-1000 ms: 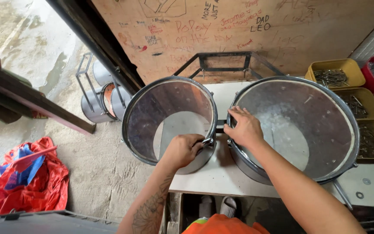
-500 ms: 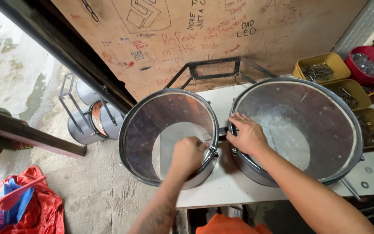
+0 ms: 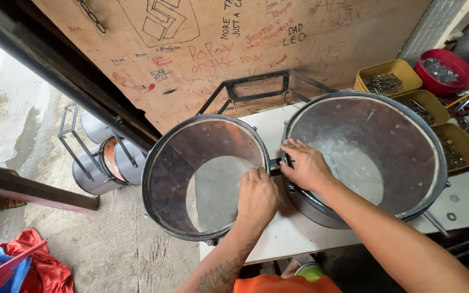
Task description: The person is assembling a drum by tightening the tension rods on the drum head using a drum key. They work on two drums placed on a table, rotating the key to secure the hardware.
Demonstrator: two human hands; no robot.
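a: both hands have slid slightly apart since the earlier view, and the view now sits closer over the drums. left hand (image 3: pixel 257 196) lies on the right rim of the smaller drum (image 3: pixel 191 163), fingers curled over the edge; whether they pinch anything under the palm cannot be told.

b: right hand (image 3: pixel 306 165)?

a: spread flat, fingers extended, pressing the left rim of the larger drum (image 3: pixel 386 125) where a dark connecting bracket (image 3: pixel 275 164) bridges the two shells. it grips nothing that shows.

b: edges and clearance?

a: the two rims stand just beside each other, joined only at the bracket. the smaller drum overhangs the left edge of the white table (image 3: pixel 299 233); the larger one sits fully on it, near the front edge. behind, a black metal frame (image 3: pixel 256 89) stands between the drums and the plywood board (image 3: pixel 202 49). to the right, yellow trays (image 3: pixel 403 70) of hardware crowd close to the larger rim. open concrete floor (image 3: pixel 109 244) lies at left.
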